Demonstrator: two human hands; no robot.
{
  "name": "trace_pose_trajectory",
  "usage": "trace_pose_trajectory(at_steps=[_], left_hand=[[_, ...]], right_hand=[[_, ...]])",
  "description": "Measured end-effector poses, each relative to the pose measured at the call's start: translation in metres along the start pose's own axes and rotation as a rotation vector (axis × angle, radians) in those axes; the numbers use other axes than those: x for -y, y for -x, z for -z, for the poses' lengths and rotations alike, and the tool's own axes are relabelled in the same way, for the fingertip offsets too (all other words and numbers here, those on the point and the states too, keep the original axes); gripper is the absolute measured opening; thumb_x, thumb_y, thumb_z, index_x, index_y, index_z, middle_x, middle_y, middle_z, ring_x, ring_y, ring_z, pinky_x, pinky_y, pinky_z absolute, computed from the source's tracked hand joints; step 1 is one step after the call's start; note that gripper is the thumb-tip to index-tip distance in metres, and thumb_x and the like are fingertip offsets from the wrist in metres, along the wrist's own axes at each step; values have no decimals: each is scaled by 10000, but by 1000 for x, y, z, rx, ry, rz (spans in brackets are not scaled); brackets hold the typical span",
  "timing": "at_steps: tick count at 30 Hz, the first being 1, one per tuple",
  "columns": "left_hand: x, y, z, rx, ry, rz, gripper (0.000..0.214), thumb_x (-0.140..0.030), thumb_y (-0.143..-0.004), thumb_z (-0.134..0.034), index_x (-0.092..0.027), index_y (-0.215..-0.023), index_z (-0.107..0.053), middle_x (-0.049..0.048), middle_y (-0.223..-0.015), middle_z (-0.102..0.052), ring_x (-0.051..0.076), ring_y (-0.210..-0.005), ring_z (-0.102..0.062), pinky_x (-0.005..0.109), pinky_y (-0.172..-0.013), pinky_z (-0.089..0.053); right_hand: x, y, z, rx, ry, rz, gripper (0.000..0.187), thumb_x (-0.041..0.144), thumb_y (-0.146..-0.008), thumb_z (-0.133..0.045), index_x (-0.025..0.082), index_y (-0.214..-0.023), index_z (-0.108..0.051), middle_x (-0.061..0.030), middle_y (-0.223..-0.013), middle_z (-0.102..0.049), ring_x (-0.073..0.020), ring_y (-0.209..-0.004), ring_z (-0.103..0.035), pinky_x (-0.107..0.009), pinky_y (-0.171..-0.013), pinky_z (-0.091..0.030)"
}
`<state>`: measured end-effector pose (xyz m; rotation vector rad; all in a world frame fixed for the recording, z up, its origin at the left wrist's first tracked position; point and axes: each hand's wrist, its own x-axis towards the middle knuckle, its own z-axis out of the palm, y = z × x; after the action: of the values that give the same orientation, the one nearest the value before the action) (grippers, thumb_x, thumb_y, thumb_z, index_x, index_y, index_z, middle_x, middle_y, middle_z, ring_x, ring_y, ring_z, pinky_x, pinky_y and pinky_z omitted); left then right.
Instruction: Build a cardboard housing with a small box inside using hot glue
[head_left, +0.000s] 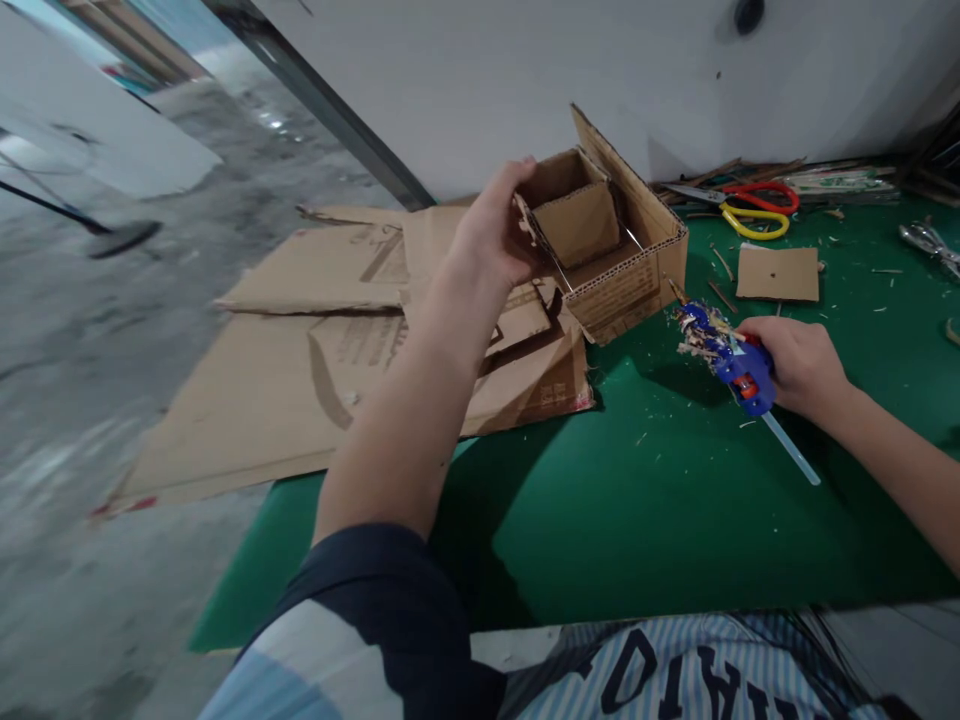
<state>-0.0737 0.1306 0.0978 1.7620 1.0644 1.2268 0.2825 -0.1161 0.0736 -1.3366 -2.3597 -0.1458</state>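
My left hand (504,225) grips the left side of a small cardboard box (626,300), holding it tilted above the table. Inside the box is a smaller cardboard compartment (577,225), and one flap stands up at the back. My right hand (799,365) is closed around the handle of a blue glue gun (739,365). Scraps and strands cling to the gun near its nozzle, which points at the box's right corner. A clear glue stick (791,448) sticks out of its rear end.
Flattened cardboard (285,370) covers the table's left side and overhangs its edge. Scissors (754,208) with red and yellow handles lie at the back, near cardboard strips. A small cardboard square (778,274) and scraps lie on the green tabletop (637,520). A white wall (525,80) stands behind.
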Motion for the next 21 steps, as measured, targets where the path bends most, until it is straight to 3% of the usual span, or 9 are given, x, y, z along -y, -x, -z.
trace_pose_trajectory(at_steps=[3, 6, 9, 13, 15, 17, 19, 21], left_hand=[[-9, 4, -2, 235, 318, 341, 783, -780, -414, -929, -287, -798, -458, -22, -702, -556, 260, -1101, -475, 687, -1065, -399], [-18, 10, -5, 161, 426, 443, 792, -685, -369, -985, -296, -838, -479, -24, -767, -618, 278, -1149, -497, 662, -1020, -447], [-21, 11, -7, 58, 396, 513, 892, -678, -265, -995, -310, -896, -483, -44, -836, -666, 281, -1163, -539, 661, -1013, -468], [-20, 8, -8, 106, 322, 528, 934, -730, -244, -979, -307, -899, -465, -44, -827, -659, 274, -1158, -558, 666, -1045, -473], [-26, 13, -12, 57, 363, 549, 876, -669, -302, -1003, -299, -894, -475, -44, -844, -658, 255, -1145, -568, 623, -1049, -508], [-40, 24, -20, -30, 430, 576, 718, -597, -467, -987, -292, -890, -493, -36, -877, -670, 237, -1128, -593, 566, -1039, -548], [-59, 39, -31, -160, 555, 555, 457, -544, -727, -859, -296, -968, -560, -16, -961, -693, 230, -1133, -636, 521, -1038, -574], [-77, 51, -40, -251, 599, 599, 274, -436, -857, -772, -278, -946, -567, -9, -929, -667, 217, -1073, -672, 501, -1012, -602]], right_hand=[[1, -1, -2, -17, 15, -14, 308, 323, -964, -478, 133, -1117, -666, -154, -915, -752, -262, -838, -715, -320, -648, -468], [2, -1, -5, -24, 35, -20, 292, 341, -961, -480, 137, -1078, -653, -141, -859, -736, -254, -783, -699, -310, -608, -419], [3, -2, -5, -3, 41, -34, 282, 343, -964, -471, 135, -1063, -634, -133, -824, -718, -249, -746, -677, -306, -590, -384], [4, -2, -7, 6, 44, -40, 279, 357, -964, -477, 131, -1032, -625, -134, -797, -708, -248, -717, -663, -309, -576, -356], [3, -2, -9, -6, 39, -32, 271, 362, -962, -486, 134, -1006, -626, -132, -794, -707, -242, -709, -662, -305, -569, -349], [1, -1, -11, -31, 27, -14, 259, 362, -958, -501, 137, -995, -625, -125, -789, -705, -235, -698, -656, -302, -562, -342], [-1, 0, -13, -63, 19, 3, 245, 361, -951, -515, 143, -988, -620, -116, -772, -698, -230, -677, -644, -300, -548, -326], [-3, 1, -15, -91, 20, 13, 229, 359, -946, -521, 151, -976, -614, -108, -751, -690, -228, -652, -633, -300, -533, -306]])
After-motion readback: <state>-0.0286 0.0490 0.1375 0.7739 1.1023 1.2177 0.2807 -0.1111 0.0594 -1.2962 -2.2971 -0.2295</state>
